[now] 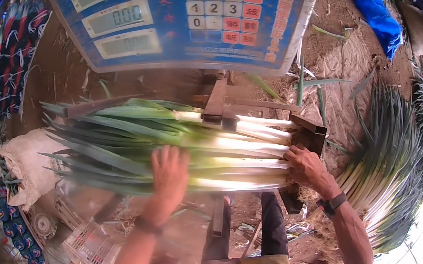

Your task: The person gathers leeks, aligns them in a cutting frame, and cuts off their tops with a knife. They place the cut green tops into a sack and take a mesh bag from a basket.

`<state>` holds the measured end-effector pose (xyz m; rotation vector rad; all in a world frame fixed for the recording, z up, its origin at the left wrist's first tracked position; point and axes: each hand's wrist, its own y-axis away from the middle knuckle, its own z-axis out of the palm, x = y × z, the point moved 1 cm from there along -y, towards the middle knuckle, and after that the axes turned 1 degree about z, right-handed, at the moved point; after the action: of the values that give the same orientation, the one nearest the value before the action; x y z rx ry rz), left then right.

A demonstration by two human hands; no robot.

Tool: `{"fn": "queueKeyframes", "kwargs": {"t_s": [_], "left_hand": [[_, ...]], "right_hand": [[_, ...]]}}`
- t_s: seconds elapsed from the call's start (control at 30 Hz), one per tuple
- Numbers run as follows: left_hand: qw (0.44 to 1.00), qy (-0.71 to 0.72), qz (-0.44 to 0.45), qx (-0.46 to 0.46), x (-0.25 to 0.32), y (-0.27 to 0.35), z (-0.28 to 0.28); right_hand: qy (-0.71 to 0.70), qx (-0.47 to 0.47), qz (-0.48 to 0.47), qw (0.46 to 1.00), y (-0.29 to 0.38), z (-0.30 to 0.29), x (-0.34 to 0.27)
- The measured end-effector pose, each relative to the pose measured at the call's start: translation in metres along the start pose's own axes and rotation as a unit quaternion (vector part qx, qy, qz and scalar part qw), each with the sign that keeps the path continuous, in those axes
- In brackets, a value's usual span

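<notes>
A wide row of Welsh onions (231, 162) lies across a metal frame (215, 104) in front of me, green leaves to the left and white stalks to the right. My left hand (168, 172), blurred, lies palm down over the leaves near the front edge, its fingers a little apart. At the root end, the fingers of my right hand (305, 168) are curled around the ends of some white stalks. A dark metal end bracket (312, 125) stands beside the roots, which my right hand partly hides. Each wrist wears a dark band.
A blue digital weighing scale display (171, 14) with a keypad stands just beyond the onions. More Welsh onions (383, 166) are heaped at right. A white sack (27, 160) and a plastic crate (92, 248) lie lower left. Blue sheeting (380, 22) is at upper right.
</notes>
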<state>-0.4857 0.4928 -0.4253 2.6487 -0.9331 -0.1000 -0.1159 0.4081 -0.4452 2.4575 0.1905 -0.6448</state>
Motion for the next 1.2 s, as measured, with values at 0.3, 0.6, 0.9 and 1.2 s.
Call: {"fn": "queueKeyframes", "kwargs": {"t_s": [0.3, 0.6, 0.9, 1.2], "left_hand": [[0.997, 0.048, 0.063, -0.019, -0.021, -0.003, -0.003], [0.97, 0.209, 0.007, -0.123, -0.038, -0.045, -0.031], [0.955, 0.232, -0.027, -0.184, -0.038, -0.039, -0.028], [0.966, 0.226, -0.03, -0.124, -0.035, -0.029, -0.016]], "right_hand": [[-0.016, 0.011, -0.016, 1.0, 0.01, 0.009, 0.004], [0.039, 0.051, 0.053, 0.997, 0.015, 0.032, -0.004], [0.034, 0.086, 0.035, 0.995, 0.018, 0.047, -0.003], [0.021, 0.055, 0.054, 0.997, 0.008, 0.047, -0.008]]}}
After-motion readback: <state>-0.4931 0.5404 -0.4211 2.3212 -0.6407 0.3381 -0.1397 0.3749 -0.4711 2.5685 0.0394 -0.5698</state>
